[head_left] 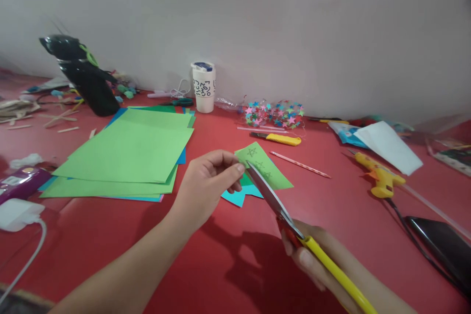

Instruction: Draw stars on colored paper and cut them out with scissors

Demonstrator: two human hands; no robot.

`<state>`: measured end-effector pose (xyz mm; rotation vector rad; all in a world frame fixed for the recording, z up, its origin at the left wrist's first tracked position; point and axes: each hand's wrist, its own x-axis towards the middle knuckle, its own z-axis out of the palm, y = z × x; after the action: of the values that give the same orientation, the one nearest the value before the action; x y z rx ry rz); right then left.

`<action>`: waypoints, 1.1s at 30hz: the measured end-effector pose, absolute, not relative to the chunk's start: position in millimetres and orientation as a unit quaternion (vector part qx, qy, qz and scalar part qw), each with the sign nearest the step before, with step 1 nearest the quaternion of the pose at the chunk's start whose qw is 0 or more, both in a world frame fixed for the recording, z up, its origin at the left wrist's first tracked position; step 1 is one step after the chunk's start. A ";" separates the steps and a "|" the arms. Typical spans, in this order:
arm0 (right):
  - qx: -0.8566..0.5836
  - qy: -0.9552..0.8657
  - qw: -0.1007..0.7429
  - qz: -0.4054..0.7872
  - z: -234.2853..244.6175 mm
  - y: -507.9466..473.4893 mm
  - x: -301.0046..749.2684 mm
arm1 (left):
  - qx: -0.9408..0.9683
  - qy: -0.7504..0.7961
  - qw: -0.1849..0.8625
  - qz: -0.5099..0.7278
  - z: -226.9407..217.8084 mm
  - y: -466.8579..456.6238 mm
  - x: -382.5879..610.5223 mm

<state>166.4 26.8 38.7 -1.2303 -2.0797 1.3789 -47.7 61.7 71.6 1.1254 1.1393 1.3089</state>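
My left hand (209,184) is closed, its thumb and forefinger pinching what looks like a small piece of green paper, mostly hidden by the fingers. In my right hand (312,250) is a pair of scissors (270,194) with yellow and red handles. The blade tips reach up to my left fingertips, and the blades look close together. Behind them on the table lies a green paper piece (277,176) with several stars drawn on it. Turquoise paper scraps (234,198) stick out below it.
Green paper sheets (132,147) are stacked at left, near a black bottle (88,81). A white tumbler (203,89), star garland (274,114), yellow cutter (283,139) and striped pencil-like stick (300,164) lie beyond my hands. At right are a yellow glue gun (380,176) and a black phone-like object (441,245).
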 end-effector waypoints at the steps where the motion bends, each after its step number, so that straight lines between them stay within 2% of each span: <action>1: -0.440 -0.730 0.180 0.490 39.9 26.7 166.4 | 0.473 0.478 0.512 0.535 72.5 62.0 -48.8; 7: -0.433 -0.710 0.177 0.526 43.7 26.4 166.3 | 0.489 0.488 0.516 0.506 75.4 62.7 -52.7; 15: -0.436 -0.717 0.214 0.500 34.1 28.0 165.7 | 0.486 0.480 0.534 0.498 74.9 63.2 -54.5; 20: -0.440 -0.723 0.198 0.495 35.3 28.0 165.5 | 0.486 0.471 0.542 0.498 74.3 64.1 -55.0; 26: -0.426 -0.733 0.218 0.485 34.4 27.0 167.9 | 0.488 0.476 0.540 0.493 74.4 64.7 -55.3; 33: -0.431 -0.718 0.177 0.516 44.2 25.9 167.8 | 0.489 0.477 0.540 0.491 74.0 65.1 -55.4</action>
<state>167.8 25.9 44.2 -1.2209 -2.0325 1.4605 -55.4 65.1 74.0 1.1633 1.1348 1.1680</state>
